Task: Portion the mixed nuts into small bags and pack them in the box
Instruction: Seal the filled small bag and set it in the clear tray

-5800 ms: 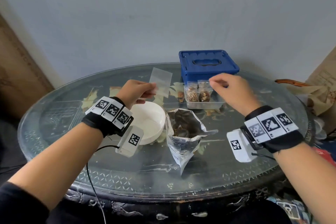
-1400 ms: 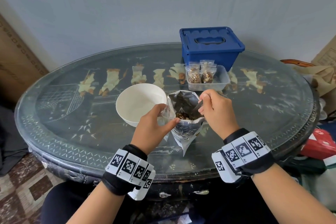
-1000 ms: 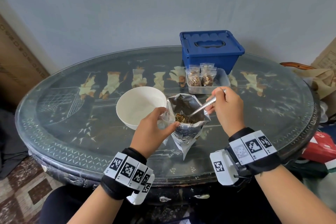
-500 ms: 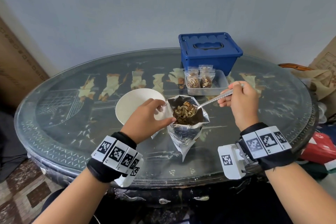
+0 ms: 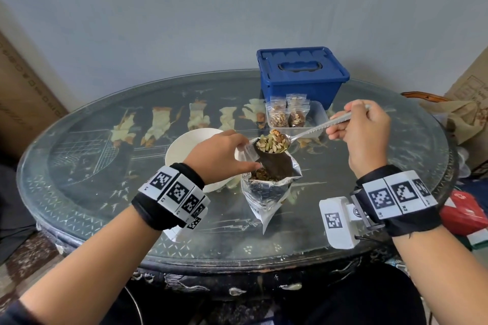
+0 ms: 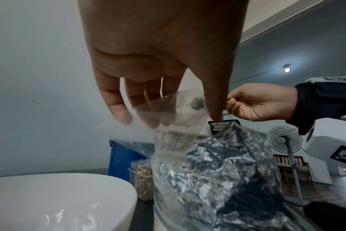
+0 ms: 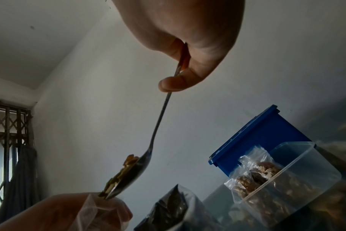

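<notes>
My right hand grips a spoon heaped with mixed nuts at the mouth of the small clear bag pinched by my left hand, above the foil pouch on the table.

Her left hand reaches forward palm down, thumb and fingertips pinching the mouth of a small clear plastic bag that hangs below them. Her right hand is raised opposite, fingers curled round the handle of a long silver metal spoon, whose heaped bowl points toward the left fingers.
</notes>
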